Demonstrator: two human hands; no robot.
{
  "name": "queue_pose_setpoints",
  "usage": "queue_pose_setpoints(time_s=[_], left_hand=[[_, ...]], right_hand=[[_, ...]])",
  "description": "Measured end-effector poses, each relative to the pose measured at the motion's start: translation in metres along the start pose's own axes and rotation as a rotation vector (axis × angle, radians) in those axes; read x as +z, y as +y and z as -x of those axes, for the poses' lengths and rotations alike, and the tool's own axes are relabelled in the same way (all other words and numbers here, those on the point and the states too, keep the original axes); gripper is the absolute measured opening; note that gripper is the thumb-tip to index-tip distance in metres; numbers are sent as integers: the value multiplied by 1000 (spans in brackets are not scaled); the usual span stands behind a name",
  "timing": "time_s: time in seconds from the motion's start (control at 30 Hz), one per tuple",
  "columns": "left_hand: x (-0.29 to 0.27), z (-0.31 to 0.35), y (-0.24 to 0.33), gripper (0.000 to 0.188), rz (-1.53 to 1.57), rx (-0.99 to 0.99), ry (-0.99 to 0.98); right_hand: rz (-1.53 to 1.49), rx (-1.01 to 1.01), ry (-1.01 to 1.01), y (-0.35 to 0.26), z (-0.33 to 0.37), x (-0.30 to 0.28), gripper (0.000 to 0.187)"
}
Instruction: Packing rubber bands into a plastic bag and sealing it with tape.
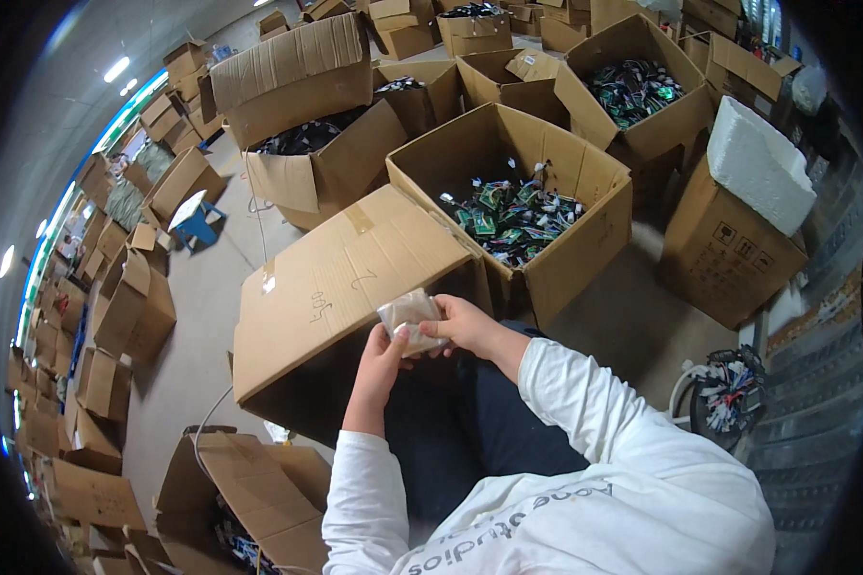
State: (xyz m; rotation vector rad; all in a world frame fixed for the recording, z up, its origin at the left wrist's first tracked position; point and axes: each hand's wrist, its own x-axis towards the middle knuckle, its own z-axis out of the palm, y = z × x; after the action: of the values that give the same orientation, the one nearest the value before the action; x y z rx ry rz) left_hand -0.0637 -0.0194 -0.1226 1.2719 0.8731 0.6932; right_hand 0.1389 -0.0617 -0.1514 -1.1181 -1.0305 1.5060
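Observation:
Both my hands hold a small pale packet in clear, crinkled plastic (pixel 410 309) above my lap. My left hand (pixel 378 362) grips its lower left side, thumb up along the front. From the right, my right hand (pixel 466 326) pinches it, with the thumb across its face. What lies inside the wrap is too blurred to name. Just beyond the hands, a large cardboard box (pixel 345 264) presents a flat brown side with handwriting and tape. Behind it stands an open carton (pixel 575 257) holding a heap of green circuit boards with wires (pixel 494 218).
More open cartons stand behind, one with circuit boards (pixel 633 94). At right, a white foam block (pixel 759 165) rests on a brown carton (pixel 729 244). Bundled wires (pixel 729 391) fill a round container at lower right. An open box (pixel 259 494) sits lower left; a blue stool (pixel 196 228) stands farther off.

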Motion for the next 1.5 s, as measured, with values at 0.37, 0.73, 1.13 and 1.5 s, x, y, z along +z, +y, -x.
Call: queue_pose_setpoints(time_s=[0.37,0.73,1.13,1.5], left_hand=[[-7,-5,-14,39,-193,142,60],[-23,-9,-23,39,65,80,53],[-25,-5,-20,23,-13,99,8],[-30,-12,-31,33,-37,58,107]], right_hand=[[49,-45,9,2,-4,10,60],[37,-87,-82,10,-9,3,32],[-48,-92,-30,12,-10,7,39],[41,-143,-3,15,-13,6,36]])
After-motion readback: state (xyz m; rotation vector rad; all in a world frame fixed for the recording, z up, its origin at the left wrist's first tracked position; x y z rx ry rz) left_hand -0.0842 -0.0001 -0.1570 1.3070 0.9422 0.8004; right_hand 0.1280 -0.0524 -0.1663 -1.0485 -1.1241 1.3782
